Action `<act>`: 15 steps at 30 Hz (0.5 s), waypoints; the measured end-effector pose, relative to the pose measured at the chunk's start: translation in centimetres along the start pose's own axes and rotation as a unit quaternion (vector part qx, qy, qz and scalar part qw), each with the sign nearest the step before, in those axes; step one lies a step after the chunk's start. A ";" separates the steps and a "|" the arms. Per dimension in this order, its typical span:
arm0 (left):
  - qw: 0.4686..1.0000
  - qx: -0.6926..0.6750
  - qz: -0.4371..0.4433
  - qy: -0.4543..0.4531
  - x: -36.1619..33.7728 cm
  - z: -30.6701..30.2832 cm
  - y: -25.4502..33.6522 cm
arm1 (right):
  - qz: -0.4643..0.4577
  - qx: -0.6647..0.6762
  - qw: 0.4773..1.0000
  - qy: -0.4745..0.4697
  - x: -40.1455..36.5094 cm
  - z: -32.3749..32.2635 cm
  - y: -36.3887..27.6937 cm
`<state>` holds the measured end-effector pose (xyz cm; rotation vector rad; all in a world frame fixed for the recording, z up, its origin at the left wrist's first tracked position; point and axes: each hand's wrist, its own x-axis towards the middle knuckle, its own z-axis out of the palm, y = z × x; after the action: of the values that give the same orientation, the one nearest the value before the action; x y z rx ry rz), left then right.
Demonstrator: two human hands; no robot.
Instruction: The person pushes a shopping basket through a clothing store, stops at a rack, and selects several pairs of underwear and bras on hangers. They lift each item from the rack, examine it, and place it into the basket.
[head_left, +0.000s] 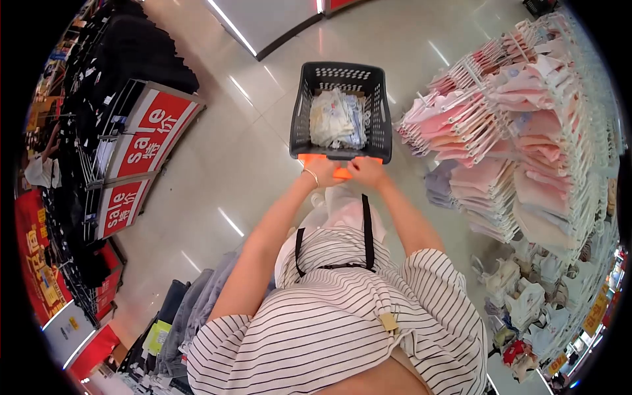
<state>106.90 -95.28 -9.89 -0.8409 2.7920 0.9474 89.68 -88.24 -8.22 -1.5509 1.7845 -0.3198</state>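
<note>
A black plastic shopping basket [387, 125] with perforated sides is in front of me. Inside it lies a pile of pale clothes [337, 118], white, cream and light blue, seemingly in clear wrapping. Along the basket's near side runs an orange handle [342, 173]. My left hand [319, 170], with a bracelet at the wrist, is closed round the handle's left part. Closed on the right part is my right hand [367, 171], a short gap away. What carries the basket underneath is hidden.
On the left stands a rack of black clothes [141, 46] with red sale signs [153, 135]. Pink and white garments [474, 125] hang on the right, underwear [526, 296] below them. Jeans [204, 296] hang close by my left side. A grey display base [276, 23] stands ahead across the tiled floor [230, 164].
</note>
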 end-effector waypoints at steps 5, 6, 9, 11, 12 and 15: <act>1.000 0.017 -0.006 0.006 4.9 -4.0 -1.9 | -0.001 -0.003 1.000 0.021 5.1 -3.9 0.0; 1.000 0.023 -0.011 -0.004 6.0 -4.6 -2.4 | -0.002 -0.003 1.000 0.024 6.1 -4.5 0.0; 0.999 0.039 -0.008 0.006 8.7 -6.0 -4.0 | 0.001 0.003 1.000 0.024 9.0 -6.4 0.1; 0.999 0.051 -0.007 0.013 10.6 -7.1 -5.0 | 0.005 0.000 0.999 0.032 10.9 -7.5 0.3; 0.998 0.057 -0.008 0.017 11.3 -7.4 -5.2 | 0.019 0.001 1.000 0.025 11.4 -7.9 0.3; 0.997 0.077 -0.018 0.021 13.4 -8.5 -6.2 | 0.037 0.012 0.999 0.007 13.8 -9.2 0.8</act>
<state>99.63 -110.72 -9.57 -0.8950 2.8306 0.7071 83.01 -103.43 -7.28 -1.4649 1.8375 -0.3158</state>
